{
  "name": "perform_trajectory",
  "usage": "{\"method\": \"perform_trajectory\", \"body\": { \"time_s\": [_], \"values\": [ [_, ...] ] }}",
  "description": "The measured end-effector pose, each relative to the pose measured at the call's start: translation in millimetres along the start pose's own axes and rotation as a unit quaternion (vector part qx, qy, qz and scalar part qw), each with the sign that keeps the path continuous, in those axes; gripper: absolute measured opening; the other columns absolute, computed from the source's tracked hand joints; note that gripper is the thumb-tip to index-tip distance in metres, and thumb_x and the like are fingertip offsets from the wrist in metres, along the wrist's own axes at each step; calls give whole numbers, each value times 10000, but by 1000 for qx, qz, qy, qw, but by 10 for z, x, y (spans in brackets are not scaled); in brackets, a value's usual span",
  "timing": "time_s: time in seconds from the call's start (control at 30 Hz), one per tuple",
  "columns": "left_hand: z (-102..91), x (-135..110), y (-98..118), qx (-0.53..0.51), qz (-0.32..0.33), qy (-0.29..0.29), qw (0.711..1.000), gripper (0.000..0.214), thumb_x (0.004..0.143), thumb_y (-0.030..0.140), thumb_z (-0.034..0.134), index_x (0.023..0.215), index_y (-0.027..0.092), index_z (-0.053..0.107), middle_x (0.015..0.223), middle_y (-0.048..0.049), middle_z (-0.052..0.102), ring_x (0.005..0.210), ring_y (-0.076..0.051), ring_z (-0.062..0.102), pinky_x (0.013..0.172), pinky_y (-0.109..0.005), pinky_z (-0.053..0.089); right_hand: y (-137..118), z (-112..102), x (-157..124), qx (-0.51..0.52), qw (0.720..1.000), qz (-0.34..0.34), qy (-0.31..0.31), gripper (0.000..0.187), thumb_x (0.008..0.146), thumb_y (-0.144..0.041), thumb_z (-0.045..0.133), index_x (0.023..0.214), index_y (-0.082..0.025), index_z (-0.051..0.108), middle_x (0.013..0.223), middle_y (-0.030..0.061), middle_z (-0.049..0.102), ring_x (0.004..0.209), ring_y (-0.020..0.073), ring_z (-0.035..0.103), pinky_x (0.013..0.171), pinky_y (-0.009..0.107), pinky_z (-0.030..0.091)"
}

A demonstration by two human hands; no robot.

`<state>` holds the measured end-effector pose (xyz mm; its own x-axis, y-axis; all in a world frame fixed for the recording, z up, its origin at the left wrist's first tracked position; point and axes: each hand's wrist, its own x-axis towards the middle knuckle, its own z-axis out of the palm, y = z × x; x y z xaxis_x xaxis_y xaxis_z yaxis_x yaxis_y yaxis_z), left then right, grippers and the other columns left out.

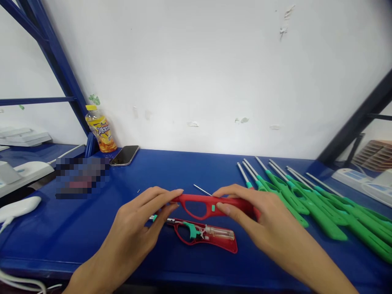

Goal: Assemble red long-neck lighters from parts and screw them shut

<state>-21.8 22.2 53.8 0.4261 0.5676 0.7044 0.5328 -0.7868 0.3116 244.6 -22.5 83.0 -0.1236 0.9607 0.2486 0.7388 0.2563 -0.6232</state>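
Note:
A red lighter casing half (202, 199) with a looped trigger opening is held level above the table between my two hands. My left hand (137, 228) pinches its narrow left end between thumb and fingers. Around the wide handle end, my right hand (254, 208) is closed, its thumb beside a small teal piece. Below lies the other half of the lighter (220, 239), open side up, showing a teal trigger (192, 230), a clear fuel tank and thin white wires. Its metal tube end is partly behind my left hand. A thin metal rod (202, 189) rests behind the casing.
Several green long-necked lighters (324, 208) lie in a row at the right of the blue table (122, 261). A phone (125, 155) and a drink bottle (101, 130) stand at the back left. White devices and cables (18, 208) occupy the far left edge.

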Motion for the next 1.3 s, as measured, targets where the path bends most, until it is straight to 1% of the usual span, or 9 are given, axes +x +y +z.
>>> {"method": "perform_trajectory", "body": {
  "time_s": [0.07, 0.17, 0.27, 0.37, 0.47, 0.57, 0.67, 1.1, 1.3],
  "values": [
    [-7, 11, -39, 7, 3, -9, 1000, 238, 1050, 158, 587, 1232, 245, 713, 1035, -3, 760, 888, -132, 726, 796, -212, 564, 9, 31, -2, -12, 1000, -15, -16, 156, 979, -403, 700, 1122, -390, 759, 1045, -52, 792, 894, 179, 726, 788, 286, 533],
    [-7, 8, -110, 16, -6, -42, 999, 219, 1064, 200, 551, 1179, 247, 732, 1002, -4, 759, 856, -147, 722, 761, -237, 563, 26, 79, -12, -38, 997, -26, -54, 262, 888, -334, 816, 1134, -398, 754, 1155, -51, 751, 943, 182, 723, 834, 294, 528],
    [8, -31, -168, 22, -29, -80, 996, 233, 1071, 229, 526, 1148, 265, 742, 1004, -6, 748, 863, -163, 711, 751, -262, 554, 10, 117, -24, -71, 994, -17, -77, 258, 923, -291, 775, 1160, -391, 759, 1138, -34, 743, 906, 184, 726, 830, 316, 527],
    [20, -89, -193, 32, -66, -138, 988, 245, 1063, 232, 527, 1148, 290, 749, 1023, -5, 737, 897, -180, 701, 789, -290, 550, -30, 153, -31, -109, 988, -15, -104, 181, 941, -337, 763, 1117, -361, 798, 1047, 0, 762, 913, 225, 730, 805, 343, 529],
    [19, -136, -188, 33, -94, -202, 974, 250, 1062, 230, 530, 1157, 311, 747, 1040, 4, 729, 944, -183, 688, 839, -298, 544, -55, 193, -31, -128, 984, -15, -126, 182, 924, -352, 790, 1103, -339, 817, 1096, 24, 779, 998, 265, 734, 884, 380, 541],
    [19, -162, -180, 28, -103, -226, 968, 249, 1054, 200, 535, 1139, 308, 743, 1063, 3, 716, 991, -190, 672, 889, -313, 531, -61, 227, -21, -131, 980, 9, -148, 198, 913, -323, 802, 1110, -321, 818, 1127, 30, 785, 1043, 282, 734, 957, 411, 538],
    [34, -175, -189, 30, -106, -252, 961, 267, 1037, 155, 548, 1117, 318, 743, 1103, 9, 706, 1007, -196, 666, 904, -333, 515, -57, 250, -10, -129, 978, 26, -160, 196, 901, -296, 812, 1096, -312, 814, 1116, 22, 788, 1041, 282, 736, 967, 412, 534],
    [72, -147, -228, 64, -76, -260, 961, 288, 1001, 124, 559, 1083, 285, 783, 1045, -14, 757, 916, -204, 701, 856, -341, 516, -83, 314, 3, -134, 975, 36, -172, 149, 900, -266, 810, 1047, -281, 788, 1063, 9, 777, 1016, 275, 722, 904, 392, 507],
    [86, -179, -239, 54, -96, -276, 955, 302, 1015, 106, 556, 1110, 292, 775, 1085, -6, 740, 960, -208, 694, 883, -359, 498, -80, 339, 31, -141, 972, 41, -181, 144, 873, -253, 839, 996, -268, 765, 1040, 5, 775, 984, 273, 727, 858, 377, 493]
  ]
}}
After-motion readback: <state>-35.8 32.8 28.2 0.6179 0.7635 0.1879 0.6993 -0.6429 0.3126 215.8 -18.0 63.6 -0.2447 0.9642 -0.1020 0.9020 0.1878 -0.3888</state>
